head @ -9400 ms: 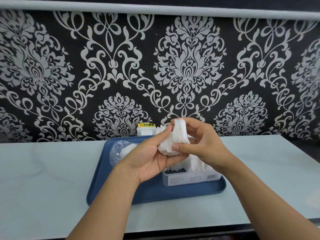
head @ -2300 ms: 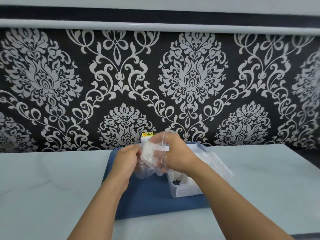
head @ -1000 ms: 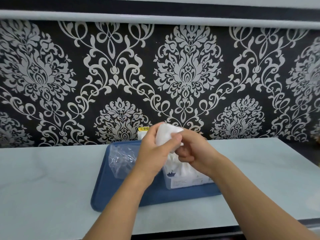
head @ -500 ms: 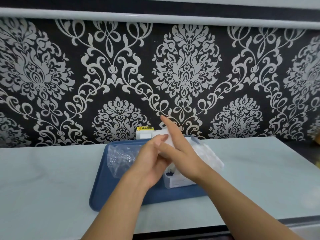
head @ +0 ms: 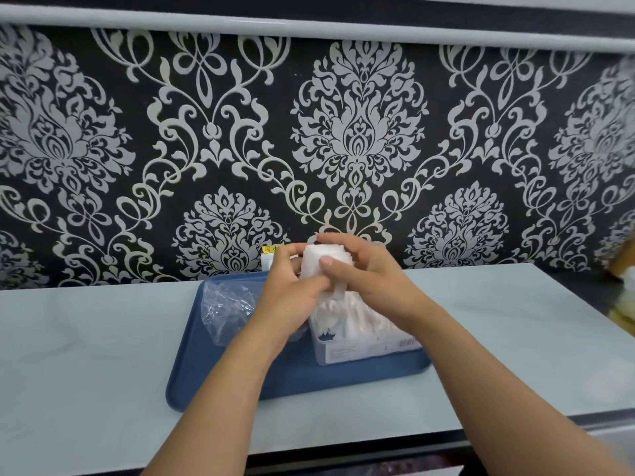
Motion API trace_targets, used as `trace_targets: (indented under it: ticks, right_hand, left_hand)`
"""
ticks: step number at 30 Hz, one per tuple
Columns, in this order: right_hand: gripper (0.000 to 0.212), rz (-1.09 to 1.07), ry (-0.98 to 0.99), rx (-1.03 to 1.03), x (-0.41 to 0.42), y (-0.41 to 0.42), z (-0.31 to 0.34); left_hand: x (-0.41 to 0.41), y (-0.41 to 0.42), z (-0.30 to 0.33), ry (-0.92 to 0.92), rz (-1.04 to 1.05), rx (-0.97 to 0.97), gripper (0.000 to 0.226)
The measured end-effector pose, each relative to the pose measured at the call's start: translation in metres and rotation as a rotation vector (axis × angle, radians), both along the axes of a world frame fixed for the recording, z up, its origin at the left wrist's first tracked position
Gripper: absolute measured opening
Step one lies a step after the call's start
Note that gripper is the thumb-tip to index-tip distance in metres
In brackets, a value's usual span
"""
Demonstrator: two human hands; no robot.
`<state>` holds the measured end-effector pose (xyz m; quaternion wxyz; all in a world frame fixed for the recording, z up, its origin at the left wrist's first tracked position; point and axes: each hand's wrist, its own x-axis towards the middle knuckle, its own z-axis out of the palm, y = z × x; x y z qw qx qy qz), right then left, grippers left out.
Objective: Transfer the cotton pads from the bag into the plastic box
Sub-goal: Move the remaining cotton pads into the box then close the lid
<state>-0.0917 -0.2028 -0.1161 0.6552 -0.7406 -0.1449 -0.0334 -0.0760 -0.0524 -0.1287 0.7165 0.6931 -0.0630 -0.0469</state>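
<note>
A stack of white cotton pads (head: 318,266) is held upright between my left hand (head: 292,293) and my right hand (head: 364,280), just above the clear plastic box (head: 364,348). The box stands on the right part of a blue tray (head: 240,376) and holds more white pads (head: 350,317). The crumpled clear bag (head: 228,304) lies on the tray's left part, behind my left wrist. My hands hide the box's back edge.
The tray sits on a pale grey counter (head: 86,355) against a black patterned wall. A white socket with a yellow label (head: 269,255) sits behind the tray. Some tan and yellowish things (head: 623,290) lie at the far right edge.
The bag was dropped on the tray's left part. Both hands now grip a pad stack over the box; half a second ago my right hand's fingers were stretched out.
</note>
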Motion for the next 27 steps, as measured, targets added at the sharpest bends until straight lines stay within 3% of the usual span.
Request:
trace_targets:
  ticks: [4, 8, 10, 13, 17, 22, 27]
  right_hand:
    - [0.05, 0.108, 0.006, -0.088, 0.002, -0.017, 0.001]
    - [0.025, 0.042, -0.015, -0.294, 0.007, -0.022, 0.003]
    - [0.016, -0.018, 0.005, -0.367, 0.009, -0.021, 0.001]
    - [0.026, -0.141, 0.094, -0.314, 0.013, -0.013, -0.001]
    - [0.03, -0.187, 0.427, -0.253, 0.013, 0.006, 0.0]
    - [0.031, -0.248, 0.432, -0.644, 0.003, 0.02, -0.003]
    - [0.035, -0.229, 0.38, -0.805, 0.001, 0.013, -0.005]
  left_hand:
    - [0.003, 0.009, -0.004, -0.106, 0.011, 0.162, 0.059]
    - [0.006, 0.014, -0.01, -0.218, -0.046, 0.296, 0.064]
    - [0.005, 0.012, -0.013, -0.163, -0.06, 0.262, 0.059]
    - [0.006, 0.007, -0.013, -0.091, 0.006, 0.217, 0.04]
    - [0.011, 0.007, -0.012, -0.112, 0.077, 0.303, 0.016]
    - [0.012, 0.006, -0.025, -0.082, -0.054, 0.519, 0.023]
    - [0.009, 0.007, -0.03, -0.242, -0.122, 0.785, 0.028]
